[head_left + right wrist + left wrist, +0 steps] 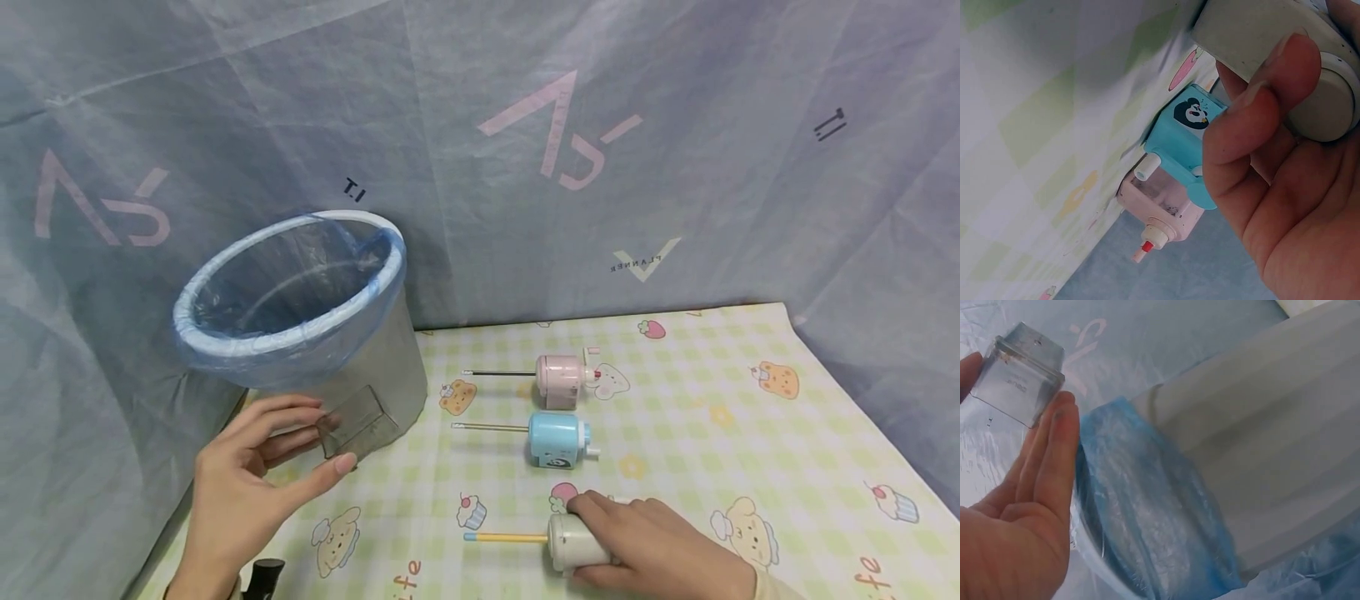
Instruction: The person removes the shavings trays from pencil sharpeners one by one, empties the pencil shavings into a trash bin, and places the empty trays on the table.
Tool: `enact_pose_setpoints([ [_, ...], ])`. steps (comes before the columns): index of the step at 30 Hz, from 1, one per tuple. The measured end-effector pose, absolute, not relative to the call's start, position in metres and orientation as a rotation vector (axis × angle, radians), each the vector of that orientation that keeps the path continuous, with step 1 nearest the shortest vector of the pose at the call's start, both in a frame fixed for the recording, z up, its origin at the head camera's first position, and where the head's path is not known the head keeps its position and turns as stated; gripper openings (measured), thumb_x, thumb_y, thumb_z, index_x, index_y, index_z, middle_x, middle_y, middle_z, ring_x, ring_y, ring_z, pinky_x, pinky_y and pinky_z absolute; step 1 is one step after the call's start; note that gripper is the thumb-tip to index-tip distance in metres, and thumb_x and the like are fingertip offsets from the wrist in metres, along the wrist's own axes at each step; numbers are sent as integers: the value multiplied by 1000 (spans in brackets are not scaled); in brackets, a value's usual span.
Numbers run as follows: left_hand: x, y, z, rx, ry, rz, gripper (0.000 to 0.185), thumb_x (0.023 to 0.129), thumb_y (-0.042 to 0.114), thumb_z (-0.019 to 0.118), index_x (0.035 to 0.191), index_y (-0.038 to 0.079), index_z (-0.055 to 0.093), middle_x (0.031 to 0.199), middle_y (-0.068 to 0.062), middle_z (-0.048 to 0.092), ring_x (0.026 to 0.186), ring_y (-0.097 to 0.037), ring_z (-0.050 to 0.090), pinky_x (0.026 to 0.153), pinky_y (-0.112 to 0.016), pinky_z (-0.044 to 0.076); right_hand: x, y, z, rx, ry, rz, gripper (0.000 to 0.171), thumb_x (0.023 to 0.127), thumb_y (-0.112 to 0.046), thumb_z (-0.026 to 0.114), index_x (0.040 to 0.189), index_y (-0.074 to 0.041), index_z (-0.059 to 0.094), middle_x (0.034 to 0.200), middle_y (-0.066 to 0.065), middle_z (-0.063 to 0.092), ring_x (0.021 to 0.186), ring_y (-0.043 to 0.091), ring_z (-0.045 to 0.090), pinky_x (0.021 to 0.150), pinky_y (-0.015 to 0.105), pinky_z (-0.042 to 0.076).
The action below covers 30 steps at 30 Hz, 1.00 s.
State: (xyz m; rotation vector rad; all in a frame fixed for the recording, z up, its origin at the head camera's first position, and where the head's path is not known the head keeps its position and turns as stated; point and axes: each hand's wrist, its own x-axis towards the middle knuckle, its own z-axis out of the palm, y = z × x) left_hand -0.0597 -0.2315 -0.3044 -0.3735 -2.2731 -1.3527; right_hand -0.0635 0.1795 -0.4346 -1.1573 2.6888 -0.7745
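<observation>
My left hand (251, 475) pinches a small clear plastic box (362, 423) between thumb and fingertips, beside the outer wall of a grey bin (405, 358). In the left wrist view the clear box (1019, 384) appears tilted, with its stepped edge showing. My right hand (652, 546) grips a cream hand-crank pencil sharpener (576, 543) low over the tablecloth. A yellow pencil (510, 537) with a blue end sticks out of its left side. The right wrist view shows curled fingers (1241, 125) around the cream body; the palm hides part of it.
A blue sharpener (553, 440) and a pink sharpener (558, 382) stand farther back, each with a pencil pointing left. Blue plastic liner (315, 358) covers the bin's rim. Behind the checked tablecloth (675, 433) hangs a grey-blue cloth (480, 192). Something black (264, 577) shows beside my left wrist.
</observation>
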Motion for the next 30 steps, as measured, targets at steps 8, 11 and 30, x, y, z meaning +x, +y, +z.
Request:
enact_pose_setpoints([
  [8, -57, -236, -295, -303, -2253, -1339, 48, 71, -21, 90, 114, -5, 76, 121, -18, 66, 102, -15, 76, 92, -21, 59, -64, 181, -436, -1183, 2687, -778, 41, 102, -55, 69, 125, -25, 54, 99, -24, 52, 71, -6, 49, 62, 19, 46],
  [11, -59, -236, -291, -313, -2257, -1326, 47, 71, -21, 90, 114, -6, 75, 122, -18, 65, 102, -15, 77, 92, -22, 59, -64, 181, -435, -1185, 2697, -769, 40, 102, -55, 69, 125, -26, 55, 99, -24, 51, 69, -6, 48, 61, 19, 45],
  [30, -57, -259, -258, -293, -2077, -1462, 48, 70, -33, 80, 115, -21, 69, 120, -21, 68, 100, -17, 78, 92, -25, 59, -64, 179, -436, -1194, 2726, -757, 40, 102, -56, 69, 124, -26, 56, 98, -24, 49, 66, -6, 45, 60, 18, 42],
])
